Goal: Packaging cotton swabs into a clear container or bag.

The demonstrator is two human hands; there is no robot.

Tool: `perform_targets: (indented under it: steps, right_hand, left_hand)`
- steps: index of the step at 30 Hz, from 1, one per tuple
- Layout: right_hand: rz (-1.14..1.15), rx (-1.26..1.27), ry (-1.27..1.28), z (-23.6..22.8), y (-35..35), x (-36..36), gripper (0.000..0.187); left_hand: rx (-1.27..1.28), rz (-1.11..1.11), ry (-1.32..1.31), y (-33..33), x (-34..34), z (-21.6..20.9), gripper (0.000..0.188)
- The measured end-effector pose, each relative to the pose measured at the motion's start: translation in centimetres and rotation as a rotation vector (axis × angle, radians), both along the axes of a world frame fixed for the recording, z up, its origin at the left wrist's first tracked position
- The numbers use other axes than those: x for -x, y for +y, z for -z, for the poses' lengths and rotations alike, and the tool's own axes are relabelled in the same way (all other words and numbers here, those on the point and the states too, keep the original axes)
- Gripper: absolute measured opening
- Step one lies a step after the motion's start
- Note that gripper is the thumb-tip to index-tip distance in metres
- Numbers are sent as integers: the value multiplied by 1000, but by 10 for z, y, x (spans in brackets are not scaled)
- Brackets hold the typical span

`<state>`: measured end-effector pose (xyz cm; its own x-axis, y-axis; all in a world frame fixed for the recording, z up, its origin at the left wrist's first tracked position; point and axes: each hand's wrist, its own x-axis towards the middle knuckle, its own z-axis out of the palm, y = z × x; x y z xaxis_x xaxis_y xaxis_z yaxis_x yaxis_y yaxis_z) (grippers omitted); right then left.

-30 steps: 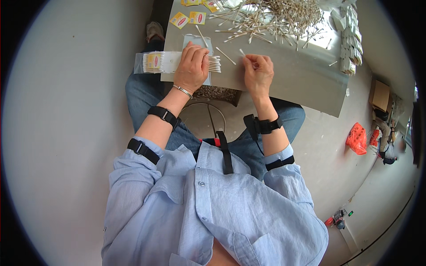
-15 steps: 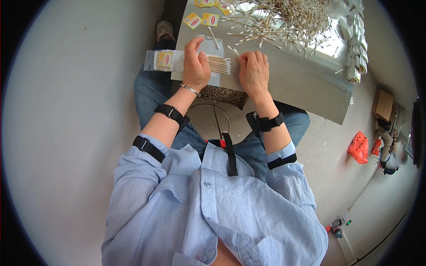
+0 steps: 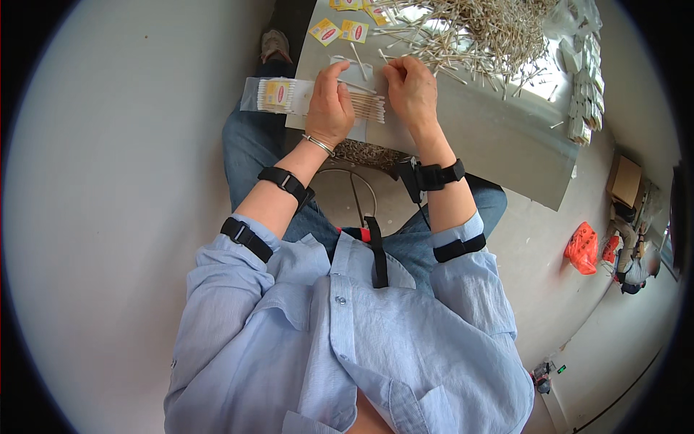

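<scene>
A clear plastic sleeve of cotton swabs (image 3: pixel 277 103) with a yellow label lies at the near left corner of the metal table. My left hand (image 3: pixel 330 108) curls over the sleeve, its thumb and forefinger apart and its other fingers hidden underneath. From beyond that hand a row of cotton swabs (image 3: pixel 370 108) sticks out to the right, with one swab slanting above it. My right hand (image 3: pixel 413 90) is closed in a pinch just right of the row. A white swab tip (image 3: pixel 382 53) shows at its fingertips.
A large heap of loose cotton swabs (image 3: pixel 484 36) covers the back of the table (image 3: pixel 499 137). Yellow label cards (image 3: pixel 354 31) lie at the back left. Stacked packs (image 3: pixel 585 87) line the right edge. Below the front edge, an open drawer (image 3: pixel 369 153) holds more swabs.
My right hand has moved slightly away from me, toward the heap, with the swab tip at its fingers. One swab now lies slanted above the row by my left hand. The view has shifted slightly.
</scene>
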<state>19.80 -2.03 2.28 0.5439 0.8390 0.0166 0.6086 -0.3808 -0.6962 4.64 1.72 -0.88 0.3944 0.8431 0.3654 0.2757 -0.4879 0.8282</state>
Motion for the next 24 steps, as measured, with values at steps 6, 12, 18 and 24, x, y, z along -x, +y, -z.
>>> perform_targets:
  steps: [6,12,18,24]
  right_hand:
    - [-180,104,-246,-6,8,23,13]
    - [-138,10,-215,-4,3,24,16]
    - [-192,81,329,-31,-19,17,15]
    - [-70,13,725,-16,-31,11,15]
  left_hand:
    - [51,18,23,-1,-1,1,34]
    - [-24,-54,-29,1,-3,4,34]
    - [205,-31,-304,8,0,6,33]
    - [394,31,-196,10,5,7,21]
